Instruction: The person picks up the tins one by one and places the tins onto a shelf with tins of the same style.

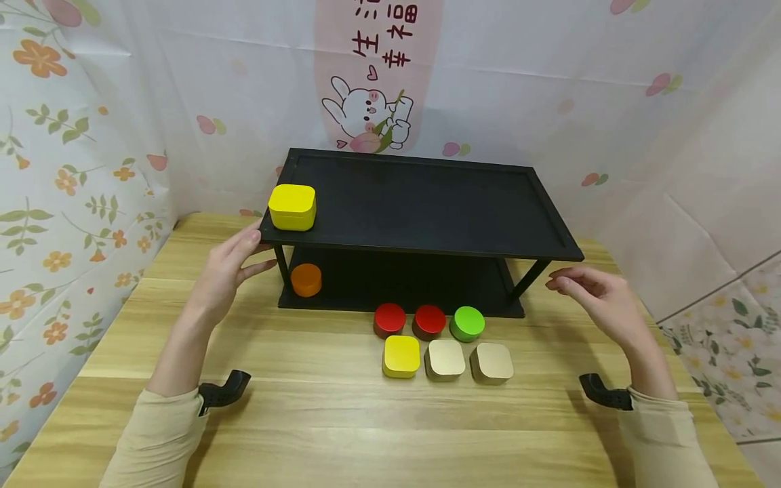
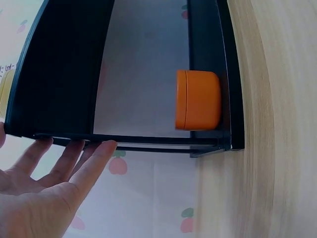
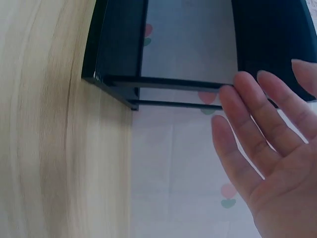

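Note:
A black two-tier shelf [image 1: 427, 203] stands on the wooden table [image 1: 305, 420]. A yellow square tin [image 1: 293, 207] sits on its top left corner, and an orange round tin [image 1: 306, 280] [image 2: 198, 100] sits on the lower tier at the left. My left hand [image 1: 234, 261] [image 2: 54, 178] is open, its fingertips touching the shelf's left front corner. My right hand [image 1: 594, 295] [image 3: 270, 148] is open with relaxed fingers, close to the shelf's right front corner, holding nothing. In front of the shelf lie two red round tins [image 1: 389, 320], a green round tin [image 1: 468, 323], a yellow square tin [image 1: 401, 356] and two beige square tins [image 1: 445, 359].
Floral curtains hang on the left [image 1: 61, 169] and behind. A white sheet with a rabbit drawing [image 1: 372, 118] covers the back wall. Bare wood lies in front of the tins and at both sides. The table's right edge [image 1: 708, 407] is near my right arm.

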